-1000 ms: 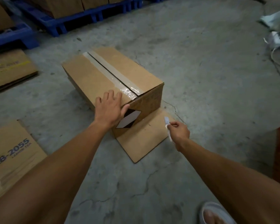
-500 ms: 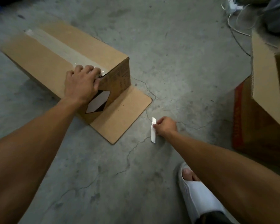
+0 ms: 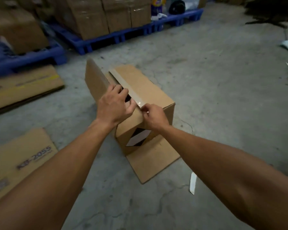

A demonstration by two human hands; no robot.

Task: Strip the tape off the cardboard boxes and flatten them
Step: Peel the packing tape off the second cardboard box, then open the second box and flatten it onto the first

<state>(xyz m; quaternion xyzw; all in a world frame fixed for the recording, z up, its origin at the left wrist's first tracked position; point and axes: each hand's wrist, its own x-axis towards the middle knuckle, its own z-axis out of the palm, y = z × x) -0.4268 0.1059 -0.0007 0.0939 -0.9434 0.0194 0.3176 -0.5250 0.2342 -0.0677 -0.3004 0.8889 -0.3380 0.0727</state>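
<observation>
The right hand (image 3: 154,116) pinches the near end of the tape (image 3: 128,87) at the top front edge of the box (image 3: 150,97), thumb and fingertips together on the shiny strip; that grip is clamped on the tape. The left hand (image 3: 115,105) sits just at 9 o'clock from it, fingers hooked into the dark gap of the seam, clamped on the edge of the left flap (image 3: 95,77), which stands raised and tilted up toward 11 o'clock. The two hands are almost touching.

The tape runs along the right flap from the hands toward 11 o'clock, up to the far end of the box. The box stands on the floor (image 3: 223,97) in the middle of the view. Its near end face carries a black and white diamond label (image 3: 137,138), partly hidden by the right wrist. One bottom flap (image 3: 153,161) lies flat on the floor, reaching toward 5 o'clock.

At 5 o'clock from the box, well apart from both hands, a small white strip (image 3: 193,183) lies on the floor.

At 8 o'clock a flattened carton (image 3: 20,161) printed KB-2055 lies on the floor. At 10 o'clock lies another flat carton (image 3: 23,87). Farther at 12 o'clock, blue pallets (image 3: 116,37) carry stacked boxes (image 3: 106,14).
</observation>
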